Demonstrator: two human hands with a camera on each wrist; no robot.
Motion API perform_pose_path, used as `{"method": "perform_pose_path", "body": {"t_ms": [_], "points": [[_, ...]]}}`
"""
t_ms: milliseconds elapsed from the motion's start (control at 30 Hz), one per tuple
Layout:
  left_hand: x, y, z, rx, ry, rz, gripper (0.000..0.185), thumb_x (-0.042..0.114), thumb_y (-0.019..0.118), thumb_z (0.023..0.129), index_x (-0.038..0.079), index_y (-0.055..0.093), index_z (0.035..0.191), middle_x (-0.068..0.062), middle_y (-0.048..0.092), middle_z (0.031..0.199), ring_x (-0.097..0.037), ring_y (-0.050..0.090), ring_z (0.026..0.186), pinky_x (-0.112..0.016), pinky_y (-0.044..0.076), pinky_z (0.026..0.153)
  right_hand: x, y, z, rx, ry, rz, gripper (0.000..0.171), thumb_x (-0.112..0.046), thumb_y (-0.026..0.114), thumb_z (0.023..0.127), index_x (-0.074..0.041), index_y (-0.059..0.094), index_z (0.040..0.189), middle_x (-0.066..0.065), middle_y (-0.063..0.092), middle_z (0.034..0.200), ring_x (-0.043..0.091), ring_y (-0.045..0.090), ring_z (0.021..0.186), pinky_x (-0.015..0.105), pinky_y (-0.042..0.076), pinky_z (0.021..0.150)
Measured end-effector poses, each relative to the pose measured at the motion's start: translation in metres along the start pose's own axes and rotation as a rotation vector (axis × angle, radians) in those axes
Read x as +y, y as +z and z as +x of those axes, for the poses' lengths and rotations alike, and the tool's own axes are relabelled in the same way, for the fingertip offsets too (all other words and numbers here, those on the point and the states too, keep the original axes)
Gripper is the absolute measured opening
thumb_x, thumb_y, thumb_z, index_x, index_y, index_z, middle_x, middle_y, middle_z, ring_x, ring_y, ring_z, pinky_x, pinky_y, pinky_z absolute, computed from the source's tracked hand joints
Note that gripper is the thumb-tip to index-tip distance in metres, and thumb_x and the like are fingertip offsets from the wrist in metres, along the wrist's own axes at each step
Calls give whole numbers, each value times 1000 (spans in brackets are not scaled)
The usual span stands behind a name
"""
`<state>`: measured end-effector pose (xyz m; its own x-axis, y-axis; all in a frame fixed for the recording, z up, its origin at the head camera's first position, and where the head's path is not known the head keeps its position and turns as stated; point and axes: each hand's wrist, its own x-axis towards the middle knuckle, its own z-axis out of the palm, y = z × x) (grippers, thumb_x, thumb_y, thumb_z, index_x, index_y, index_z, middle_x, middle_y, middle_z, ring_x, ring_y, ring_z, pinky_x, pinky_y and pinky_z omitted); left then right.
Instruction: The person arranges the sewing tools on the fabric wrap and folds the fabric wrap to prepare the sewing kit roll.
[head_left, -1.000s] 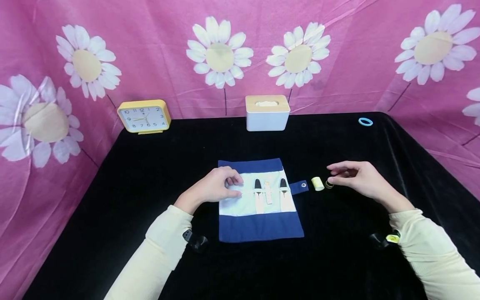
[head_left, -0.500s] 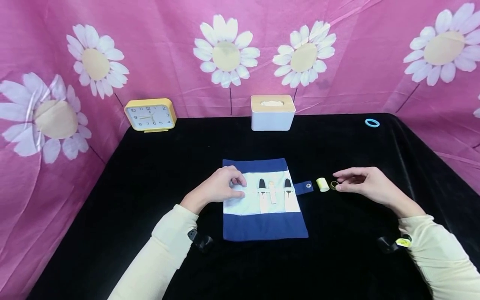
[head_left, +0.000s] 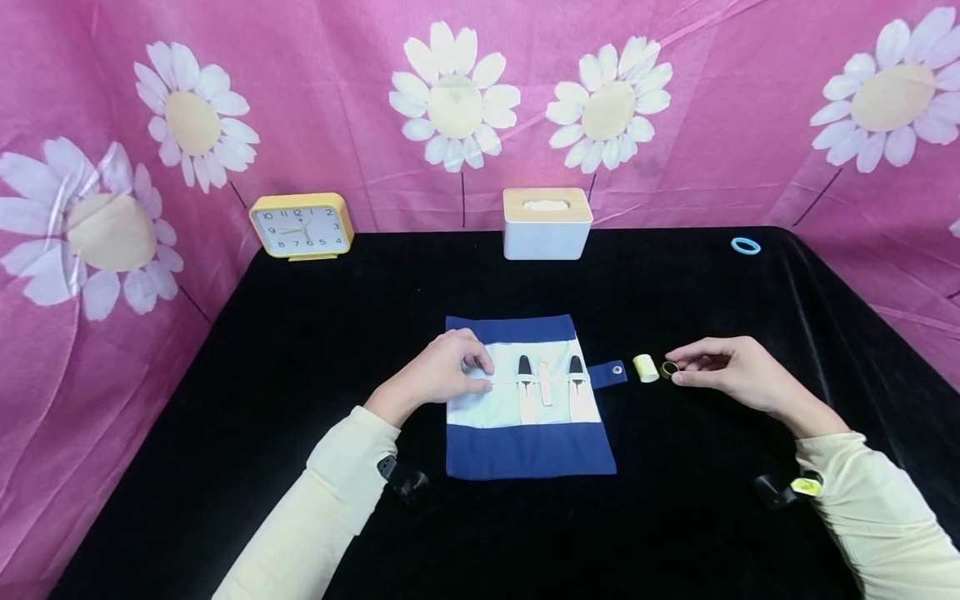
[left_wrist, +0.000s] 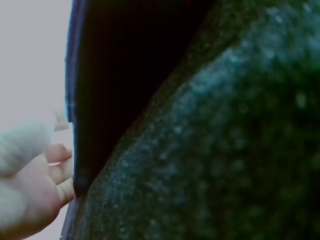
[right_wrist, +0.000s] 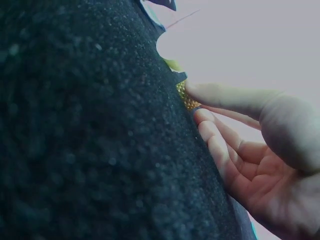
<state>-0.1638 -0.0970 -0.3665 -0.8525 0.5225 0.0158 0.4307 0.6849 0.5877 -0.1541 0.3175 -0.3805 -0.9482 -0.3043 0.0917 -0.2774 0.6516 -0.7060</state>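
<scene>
A blue and white cloth roll-up pouch (head_left: 529,452) lies unfolded on the black cloth. Elastic loops hold two black-topped items (head_left: 524,365) and a small pale strip (head_left: 545,390) inside it. My left hand (head_left: 446,367), fingers loosely bent, is over the pouch's left part with nothing visible in its grasp; whether it touches the fabric I cannot tell. To the right, my right hand (head_left: 738,373) pinches a gold dimpled thimble (right_wrist: 184,94) between thumb and fingertips, at the cloth. Just left of the thimble sits a pale yellow thread spool (head_left: 645,368), near the pouch's snap tab (head_left: 609,374).
Along the back edge stand a yellow clock (head_left: 302,227) at left and a white tissue box with a wooden lid (head_left: 547,225) mid-table. A light blue ring (head_left: 746,246) lies in the far right corner. Pink flowered fabric (head_left: 315,100) hangs behind.
The thimble shows more clearly at my right fingertips, and its opening has turned toward the head camera. My left hand keeps its place over the pouch. The head view has shifted slightly.
</scene>
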Motion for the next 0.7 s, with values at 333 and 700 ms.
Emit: {"method": "perform_pose_path", "body": {"t_ms": [333, 700], "points": [[3, 6, 1, 31, -17, 13, 6, 19, 77, 76, 17, 72, 76, 4, 59, 93, -14, 51, 91, -29, 43, 81, -1, 2, -2, 23, 17, -25, 24, -17, 77, 78, -6, 71, 98, -4, 68, 74, 1, 60, 66, 16, 47, 59], [5, 5, 2, 52, -11, 47, 5, 15, 75, 74, 16, 71, 71, 4, 61, 94, -15, 48, 91, -28, 41, 78, -13, 3, 6, 115, 48, 10, 22, -15, 76, 80, -6, 71, 99, -5, 69, 76, 6, 61, 61, 21, 48, 54]]}}
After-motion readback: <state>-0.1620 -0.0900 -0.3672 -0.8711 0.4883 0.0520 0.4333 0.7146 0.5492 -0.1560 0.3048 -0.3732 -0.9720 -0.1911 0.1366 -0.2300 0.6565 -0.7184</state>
